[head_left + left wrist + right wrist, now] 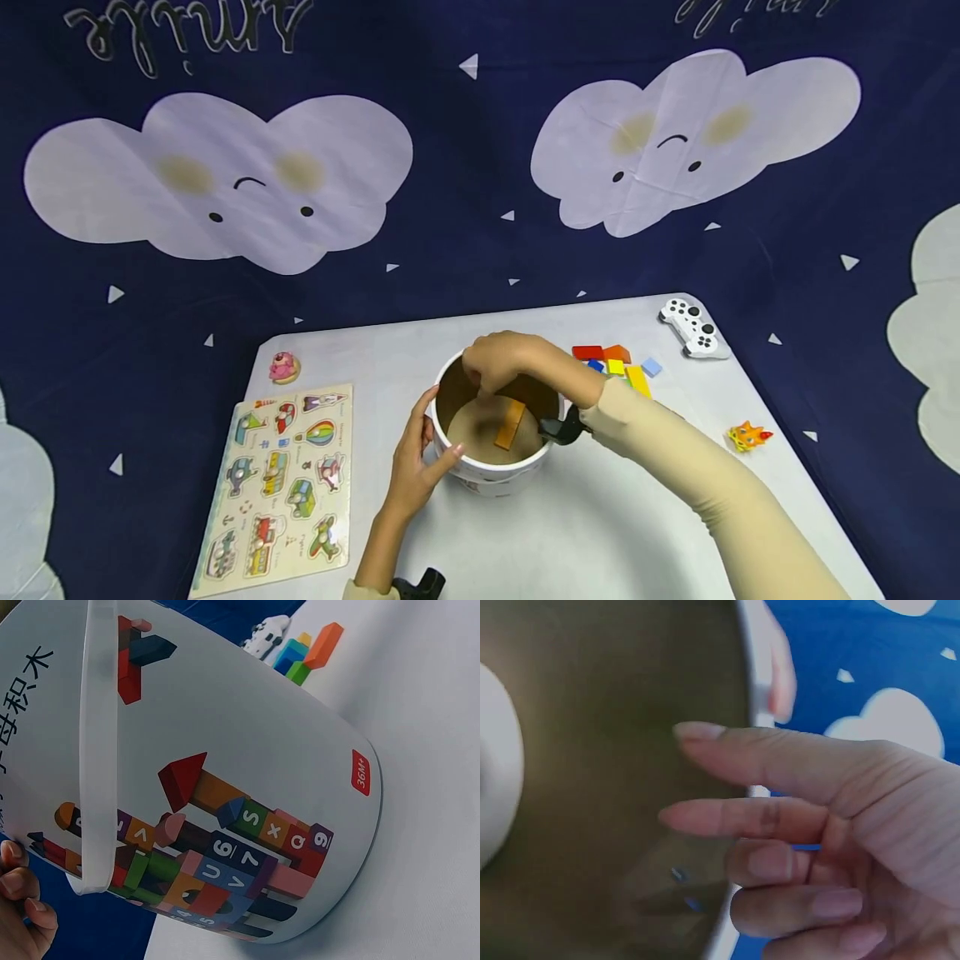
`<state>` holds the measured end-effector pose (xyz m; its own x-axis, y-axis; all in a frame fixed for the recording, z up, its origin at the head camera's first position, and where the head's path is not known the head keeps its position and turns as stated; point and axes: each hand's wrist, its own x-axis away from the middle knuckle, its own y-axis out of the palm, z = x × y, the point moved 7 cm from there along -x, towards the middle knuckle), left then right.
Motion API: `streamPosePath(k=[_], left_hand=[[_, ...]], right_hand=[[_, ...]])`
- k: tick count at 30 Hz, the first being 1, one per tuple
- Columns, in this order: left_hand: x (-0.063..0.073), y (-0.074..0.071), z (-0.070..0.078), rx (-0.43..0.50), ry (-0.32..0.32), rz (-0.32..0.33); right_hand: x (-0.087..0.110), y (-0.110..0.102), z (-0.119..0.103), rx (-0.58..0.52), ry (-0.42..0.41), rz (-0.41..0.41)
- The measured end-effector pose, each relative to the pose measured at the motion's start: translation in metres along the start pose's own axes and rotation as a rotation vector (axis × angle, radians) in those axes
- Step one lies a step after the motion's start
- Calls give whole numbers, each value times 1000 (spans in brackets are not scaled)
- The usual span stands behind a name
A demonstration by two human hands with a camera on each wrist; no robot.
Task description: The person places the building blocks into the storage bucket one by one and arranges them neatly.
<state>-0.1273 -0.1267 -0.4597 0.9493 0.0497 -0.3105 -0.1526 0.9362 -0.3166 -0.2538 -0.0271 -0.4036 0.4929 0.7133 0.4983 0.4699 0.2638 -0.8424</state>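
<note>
White building-block bucket (491,478) held by left grip (416,457); right grip (501,360) inside, parted, empty; bucket could tip if left grip slackens.

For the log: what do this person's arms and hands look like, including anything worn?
The left hand and right hand wear no gloves. The right sleeve is long, plain and cream; of the left sleeve, only a matching cuff shows. A black right wrist mount and black left wrist mount sit near the cuffs. No cables show.
</note>
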Motion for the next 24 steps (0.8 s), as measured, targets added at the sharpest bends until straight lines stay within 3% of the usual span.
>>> streamPosePath(k=[6, 11, 16, 24], left_hand=[[1, 1, -1, -5, -13, 0], [0, 1, 1, -5, 9, 14], [-1, 1, 1, 9, 16, 28], [-1, 2, -1, 4, 1, 7]], right_hand=[[45, -25, 26, -100, -28, 234], [84, -18, 67, -264, -3, 395], [110, 23, 114, -389, 81, 425], [124, 116, 172, -547, 217, 416]])
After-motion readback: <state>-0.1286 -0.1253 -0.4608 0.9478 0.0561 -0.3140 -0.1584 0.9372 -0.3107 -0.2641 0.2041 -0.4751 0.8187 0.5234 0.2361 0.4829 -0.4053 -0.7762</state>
